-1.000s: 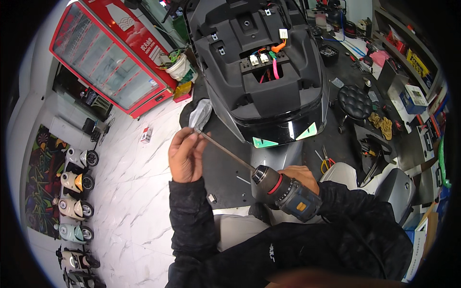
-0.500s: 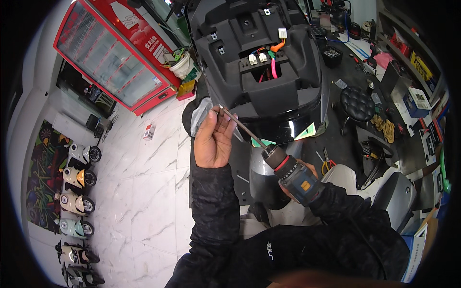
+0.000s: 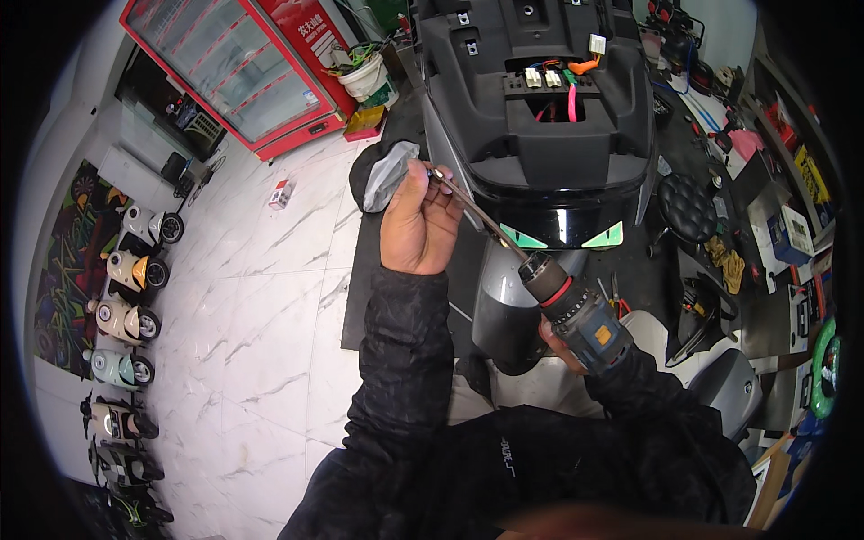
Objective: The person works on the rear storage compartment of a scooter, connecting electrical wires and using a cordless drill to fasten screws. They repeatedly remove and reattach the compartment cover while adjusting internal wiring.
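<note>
Power drill [image 3: 585, 319]: one, held in the air right of the near left corner of the black mat [image 3: 367, 310], before the scooter body [image 3: 540, 171].
Long bit [image 3: 486, 219]: one, in the drill, slanting up and left.
White connectors [image 3: 553, 79]: three, beside one orange connector [image 3: 583, 67].
Green panels [image 3: 603, 237]: two, at the body's near end.
Left hand [image 3: 418, 223]: fingers partly curled, thumb and fingertips pinching the bit's tip.
Right hand [image 3: 560, 346]: wrapped around the drill, mostly hidden behind it.

A small box [image 3: 281, 193] lies on the marbled floor [image 3: 243, 333].
</note>
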`<act>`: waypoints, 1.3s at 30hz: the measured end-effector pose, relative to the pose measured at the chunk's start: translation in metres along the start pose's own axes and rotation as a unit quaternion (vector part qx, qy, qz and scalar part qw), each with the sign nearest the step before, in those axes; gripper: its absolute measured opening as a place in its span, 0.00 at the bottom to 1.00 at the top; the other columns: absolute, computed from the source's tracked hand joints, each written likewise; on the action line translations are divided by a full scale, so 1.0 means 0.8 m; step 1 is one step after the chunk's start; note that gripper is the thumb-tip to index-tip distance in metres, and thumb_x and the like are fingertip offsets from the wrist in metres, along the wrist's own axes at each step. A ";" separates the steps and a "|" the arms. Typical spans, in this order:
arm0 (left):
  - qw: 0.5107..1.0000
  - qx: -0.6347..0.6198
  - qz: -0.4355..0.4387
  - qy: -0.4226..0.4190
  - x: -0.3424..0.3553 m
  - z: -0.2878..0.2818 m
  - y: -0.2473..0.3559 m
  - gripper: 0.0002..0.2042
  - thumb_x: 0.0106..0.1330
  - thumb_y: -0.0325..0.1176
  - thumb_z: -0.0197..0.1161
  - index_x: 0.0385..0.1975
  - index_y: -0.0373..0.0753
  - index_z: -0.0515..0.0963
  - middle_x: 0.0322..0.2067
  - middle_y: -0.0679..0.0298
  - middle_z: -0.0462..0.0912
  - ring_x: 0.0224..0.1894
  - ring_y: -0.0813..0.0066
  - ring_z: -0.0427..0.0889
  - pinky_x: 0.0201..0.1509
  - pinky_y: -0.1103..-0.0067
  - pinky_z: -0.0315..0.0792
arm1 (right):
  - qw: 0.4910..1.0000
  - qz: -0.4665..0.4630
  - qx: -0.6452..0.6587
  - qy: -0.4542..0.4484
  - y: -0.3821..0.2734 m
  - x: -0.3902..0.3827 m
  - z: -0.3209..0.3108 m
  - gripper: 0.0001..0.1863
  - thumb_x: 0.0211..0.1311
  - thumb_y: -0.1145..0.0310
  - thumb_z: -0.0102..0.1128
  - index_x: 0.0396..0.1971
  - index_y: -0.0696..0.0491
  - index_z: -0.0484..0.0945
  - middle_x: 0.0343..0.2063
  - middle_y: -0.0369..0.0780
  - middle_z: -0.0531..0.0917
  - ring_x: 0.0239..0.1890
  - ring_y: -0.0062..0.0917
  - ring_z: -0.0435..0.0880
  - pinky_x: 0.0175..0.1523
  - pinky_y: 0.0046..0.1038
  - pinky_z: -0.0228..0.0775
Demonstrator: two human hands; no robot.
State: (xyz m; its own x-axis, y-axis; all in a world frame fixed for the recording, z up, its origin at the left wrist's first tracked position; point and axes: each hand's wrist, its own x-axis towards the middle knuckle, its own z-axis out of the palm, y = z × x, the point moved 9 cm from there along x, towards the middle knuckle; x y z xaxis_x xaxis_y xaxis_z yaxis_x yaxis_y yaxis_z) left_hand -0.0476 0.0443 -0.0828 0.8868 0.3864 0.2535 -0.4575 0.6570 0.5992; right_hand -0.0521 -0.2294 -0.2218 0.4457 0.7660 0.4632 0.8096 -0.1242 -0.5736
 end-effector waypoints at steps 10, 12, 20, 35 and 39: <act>0.992 0.099 -0.030 -0.077 -0.006 0.004 0.035 0.13 0.83 0.40 0.63 0.46 0.35 0.80 0.40 0.59 0.86 0.42 0.68 0.87 0.52 0.67 0.86 | 0.983 0.091 0.160 0.011 -0.005 0.009 -0.025 0.18 0.68 0.57 0.68 0.51 0.51 0.87 0.44 0.40 0.90 0.47 0.33 0.91 0.53 0.36 0.86; 0.986 0.157 -0.004 -0.056 -0.013 -0.006 0.052 0.12 0.84 0.39 0.62 0.46 0.34 0.81 0.39 0.59 0.86 0.41 0.66 0.87 0.52 0.66 0.86 | 0.990 0.074 0.119 0.004 -0.016 0.004 -0.035 0.16 0.66 0.61 0.71 0.51 0.52 0.87 0.42 0.40 0.90 0.45 0.32 0.91 0.51 0.34 0.87; 0.983 0.176 -0.017 0.050 -0.027 -0.031 0.065 0.11 0.82 0.38 0.66 0.48 0.36 0.84 0.32 0.64 0.86 0.35 0.72 0.87 0.43 0.69 0.87 | 0.996 0.085 -0.030 -0.001 -0.060 0.034 -0.036 0.28 0.56 0.61 0.84 0.54 0.55 0.82 0.43 0.43 0.91 0.44 0.34 0.94 0.50 0.35 0.88; 0.999 0.040 -0.009 0.022 0.049 -0.005 0.017 0.17 0.86 0.43 0.58 0.61 0.37 0.78 0.44 0.60 0.88 0.42 0.74 0.84 0.44 0.74 0.82 | 0.996 -0.022 0.017 -0.083 -0.151 0.156 -0.059 0.45 0.44 0.66 0.80 0.68 0.58 0.76 0.38 0.50 0.91 0.33 0.47 0.91 0.40 0.40 0.84; 0.997 0.013 0.017 -0.078 0.063 0.030 0.020 0.20 0.89 0.46 0.52 0.69 0.39 0.72 0.52 0.53 0.87 0.46 0.70 0.87 0.50 0.70 0.86 | 0.999 0.015 0.025 -0.040 -0.154 0.201 -0.078 0.44 0.45 0.65 0.81 0.65 0.62 0.76 0.39 0.54 0.90 0.39 0.49 0.93 0.46 0.41 0.86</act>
State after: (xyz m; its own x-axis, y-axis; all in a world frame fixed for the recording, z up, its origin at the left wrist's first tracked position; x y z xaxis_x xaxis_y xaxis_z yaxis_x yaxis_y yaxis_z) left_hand -0.0084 0.0592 -0.0423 0.8706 0.3020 0.3884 -0.4883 0.6275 0.6065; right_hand -0.0561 -0.1302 -0.0344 0.4363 0.8102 0.3914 0.7754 -0.1179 -0.6203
